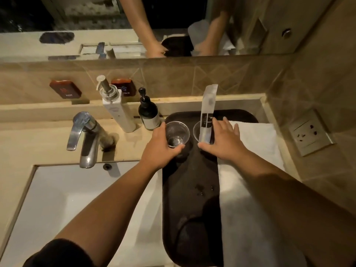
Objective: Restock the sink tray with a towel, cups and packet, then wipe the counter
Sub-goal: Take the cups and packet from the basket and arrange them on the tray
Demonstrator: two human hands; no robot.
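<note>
A dark oval tray (189, 199) lies on the counter right of the sink. A folded white towel (256, 143) covers its right side. Two clear plastic cups stand at the tray's far end. My left hand (159, 151) is wrapped around the left cup (176, 134). The right cup (196, 132) holds a tall frosted packet (208, 110) standing upright. My right hand (221, 143) grips that cup, thumb on its near side and fingers spread behind it, over the towel's edge.
A white pump bottle (117, 110) and a dark pump bottle (148, 114) stand against the back ledge left of the tray. A chrome tap (86, 137) overhangs the white basin (77, 209). A wall socket (310, 132) sits at right. A mirror runs above.
</note>
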